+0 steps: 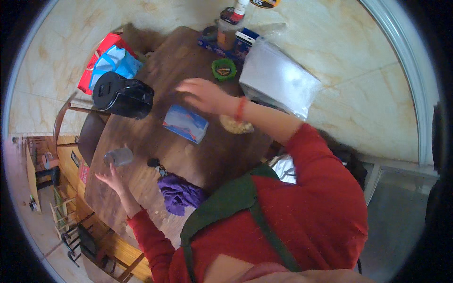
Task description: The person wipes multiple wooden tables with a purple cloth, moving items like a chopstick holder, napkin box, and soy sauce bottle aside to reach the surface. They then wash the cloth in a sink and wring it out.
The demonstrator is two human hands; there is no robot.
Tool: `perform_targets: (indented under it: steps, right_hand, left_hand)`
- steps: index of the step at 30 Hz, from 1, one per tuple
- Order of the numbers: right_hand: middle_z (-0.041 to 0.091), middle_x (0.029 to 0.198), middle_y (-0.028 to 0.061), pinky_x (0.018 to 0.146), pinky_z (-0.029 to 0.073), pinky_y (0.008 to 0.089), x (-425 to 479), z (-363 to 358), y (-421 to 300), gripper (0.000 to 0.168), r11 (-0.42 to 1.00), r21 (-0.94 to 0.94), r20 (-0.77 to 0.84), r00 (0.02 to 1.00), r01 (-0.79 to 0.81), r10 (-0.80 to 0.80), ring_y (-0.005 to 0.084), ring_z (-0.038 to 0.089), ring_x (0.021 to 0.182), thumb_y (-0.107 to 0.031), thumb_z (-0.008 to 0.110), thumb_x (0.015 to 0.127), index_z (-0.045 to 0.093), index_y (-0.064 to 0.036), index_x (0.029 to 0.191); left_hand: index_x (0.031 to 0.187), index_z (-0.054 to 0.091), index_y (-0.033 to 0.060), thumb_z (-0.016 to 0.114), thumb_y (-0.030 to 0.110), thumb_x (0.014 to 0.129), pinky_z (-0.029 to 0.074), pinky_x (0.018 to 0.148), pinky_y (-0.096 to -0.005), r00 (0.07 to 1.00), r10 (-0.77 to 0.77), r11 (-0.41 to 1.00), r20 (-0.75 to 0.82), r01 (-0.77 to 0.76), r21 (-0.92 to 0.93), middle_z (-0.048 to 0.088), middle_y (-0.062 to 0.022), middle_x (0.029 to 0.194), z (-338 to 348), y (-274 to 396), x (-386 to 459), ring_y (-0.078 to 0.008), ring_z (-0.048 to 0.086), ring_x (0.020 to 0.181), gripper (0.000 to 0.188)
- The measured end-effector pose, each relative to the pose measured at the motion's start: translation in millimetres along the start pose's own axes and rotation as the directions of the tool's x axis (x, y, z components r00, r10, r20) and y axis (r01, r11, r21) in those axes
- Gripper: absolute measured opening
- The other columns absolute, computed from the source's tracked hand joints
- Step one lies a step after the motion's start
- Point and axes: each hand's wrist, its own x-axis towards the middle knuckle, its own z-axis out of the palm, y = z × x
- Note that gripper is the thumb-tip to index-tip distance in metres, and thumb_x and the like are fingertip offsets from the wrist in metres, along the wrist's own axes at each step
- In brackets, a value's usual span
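My left hand (115, 179) has its fingers apart beside a clear drinking glass (120, 156) on the left of the wooden table (141, 184). One fingertip meets the glass's edge in the picture; whether it touches, I cannot tell. My right hand (200, 93), slightly blurred, reaches over the table with nothing visible in it. Just below it lies a blue and white packet, perhaps tissues (185, 123). A clump of pale food-like pieces (236, 125) is partly hidden by my right wrist, which wears a red band. A purple cloth (180, 194) lies near my apron, beside some keys (161, 169).
A black electric kettle (124, 95) stands at the left edge, before red and blue bags (115, 62). Toward the wall are a green ashtray-like dish (224, 69), a plastic-wrapped white box (277, 78) and a blue tray (221, 49) with containers. Chairs (93, 132) flank the table's left.
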Motion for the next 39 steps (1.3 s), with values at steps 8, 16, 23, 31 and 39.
perform_targets:
  steps: [8,16,23,31,39]
  right_hand:
    - [0.057,0.105,0.0151,0.090,0.040,0.0379,-248.9,-148.2,6.5,0.022,0.754,-0.141,-0.621,0.651,-0.642,0.437,0.0297,0.052,0.103,-0.010,0.055,0.081,0.058,-0.007,0.102]
    - [0.052,0.108,0.0109,0.077,0.044,0.0355,-314.0,-165.1,48.7,0.075,0.160,0.768,-0.273,-0.091,-0.620,0.958,0.0206,0.049,0.098,-0.032,0.066,0.077,0.027,-0.003,0.134]
    - [0.058,0.098,0.0082,0.068,0.045,0.0297,-320.6,-169.5,47.0,0.059,0.171,0.799,-0.177,0.046,-0.576,0.983,0.0148,0.054,0.087,-0.020,0.065,0.078,0.038,-0.002,0.127]
    - [0.052,0.117,0.0079,0.088,0.042,0.0306,-317.3,-172.7,32.7,0.054,-0.020,0.923,0.107,0.208,-0.385,0.972,0.0180,0.050,0.106,-0.002,0.049,0.079,0.034,-0.003,0.131]
    - [0.049,0.121,0.0059,0.093,0.037,0.0289,-325.5,-163.6,23.5,0.058,0.319,0.870,-0.188,0.347,-0.376,0.919,0.0158,0.047,0.110,0.000,0.048,0.079,0.030,-0.002,0.134]
  left_hand:
    - [0.131,0.032,0.0017,0.058,0.015,0.086,0.031,0.101,-0.0355,0.997,-0.027,0.957,0.074,0.047,-0.286,0.039,-0.0130,0.131,-17.1,15.6,-87.4,-0.0231,0.037,0.121,0.053]
    - [0.126,0.040,0.0013,0.053,0.008,0.087,0.035,0.097,-0.0318,0.652,0.196,0.832,0.733,0.285,-0.476,0.045,-0.0098,0.124,99.5,163.9,-198.7,-0.0208,0.046,0.114,0.042]
    - [0.129,0.037,0.0005,0.055,0.011,0.086,0.034,0.098,-0.0320,0.420,0.117,0.897,0.900,0.344,-0.277,0.043,-0.0099,0.125,192.7,255.3,-215.1,-0.0216,0.045,0.116,0.048]
    - [0.127,0.041,0.0039,0.057,0.014,0.083,0.044,0.080,-0.0306,0.130,0.042,0.887,0.991,0.452,-0.097,0.056,-0.0054,0.110,343.3,311.3,-168.7,-0.0181,0.053,0.097,0.047]
    - [0.130,0.036,0.0102,0.051,0.002,0.080,0.048,0.081,-0.0363,0.067,-0.002,0.786,0.998,0.617,-0.040,0.052,-0.0066,0.116,319.0,340.0,-186.9,-0.0211,0.052,0.101,0.053]
